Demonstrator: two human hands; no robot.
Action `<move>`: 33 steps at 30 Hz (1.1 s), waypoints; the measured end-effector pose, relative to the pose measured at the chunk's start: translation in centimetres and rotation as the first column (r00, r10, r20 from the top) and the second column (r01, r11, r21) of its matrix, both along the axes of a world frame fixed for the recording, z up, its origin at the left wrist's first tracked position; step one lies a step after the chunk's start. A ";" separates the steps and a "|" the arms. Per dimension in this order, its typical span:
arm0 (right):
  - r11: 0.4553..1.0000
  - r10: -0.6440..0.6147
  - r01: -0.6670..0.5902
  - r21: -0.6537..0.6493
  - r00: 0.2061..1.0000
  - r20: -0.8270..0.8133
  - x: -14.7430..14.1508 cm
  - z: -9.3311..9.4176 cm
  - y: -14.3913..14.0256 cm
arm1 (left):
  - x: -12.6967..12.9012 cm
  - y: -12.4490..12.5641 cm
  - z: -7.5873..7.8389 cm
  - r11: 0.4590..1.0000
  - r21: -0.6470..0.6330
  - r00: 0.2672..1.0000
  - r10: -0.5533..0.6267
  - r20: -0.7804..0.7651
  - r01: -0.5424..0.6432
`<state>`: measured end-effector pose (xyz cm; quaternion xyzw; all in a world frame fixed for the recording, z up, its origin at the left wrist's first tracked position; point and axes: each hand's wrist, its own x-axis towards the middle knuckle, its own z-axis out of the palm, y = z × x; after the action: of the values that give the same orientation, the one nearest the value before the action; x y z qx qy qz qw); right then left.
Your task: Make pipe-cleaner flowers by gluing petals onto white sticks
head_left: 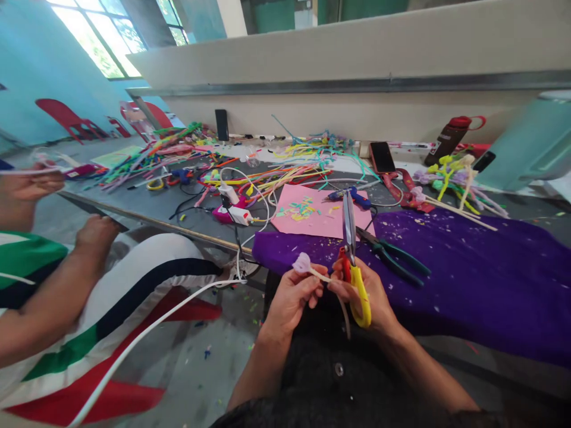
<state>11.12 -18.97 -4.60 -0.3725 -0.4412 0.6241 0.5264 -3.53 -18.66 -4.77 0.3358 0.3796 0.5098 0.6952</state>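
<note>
White trousers with a navy and green stripe mark a co-worker seated at the left, one hand raised. On the table beside them lies a heap of fuzzy stems in many colours. Further right, in front of the table's edge and over the person's lap, the left hand has its fingers pinched closed at the neck of a lilac flower. Its head faces up and away from the person; its pale stem runs rightward and slightly down to the right hand's fingers, then bends, the loose end hanging downward. Beyond, a pink sheet carries small coloured clippings. The right hand grips yellow-and-red-handled scissors, its fingers wrapped about the handles; their long axis stands nearly upright in view, tips pointing away toward a blue glue gun. Just right, teal-handled pliers lie slantwise on purple cloth, handles toward the lower right. A dark bottle with a red cap stands at the back.
</note>
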 end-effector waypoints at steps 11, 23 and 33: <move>0.999 -0.025 0.024 -0.035 0.999 -0.033 -0.7 -0.5 0.0 | 1.2 0.1 0.0 0.998 -0.008 0.998 0.065 -0.017 -0.066; 0.997 -0.060 0.060 -0.041 0.998 -0.012 -0.4 -0.3 -0.1 | 0.4 0.1 -0.2 0.999 0.041 0.996 0.014 -0.088 -0.011; 0.989 -0.147 0.147 -0.007 0.989 0.017 0.2 -0.1 -0.3 | -0.5 0.4 -0.1 0.999 -0.009 0.999 0.052 -0.001 -0.052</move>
<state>11.31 -19.23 -4.71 -0.4113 -0.4145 0.5822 0.5657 -4.07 -18.22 -4.88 0.3228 0.3906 0.5258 0.6832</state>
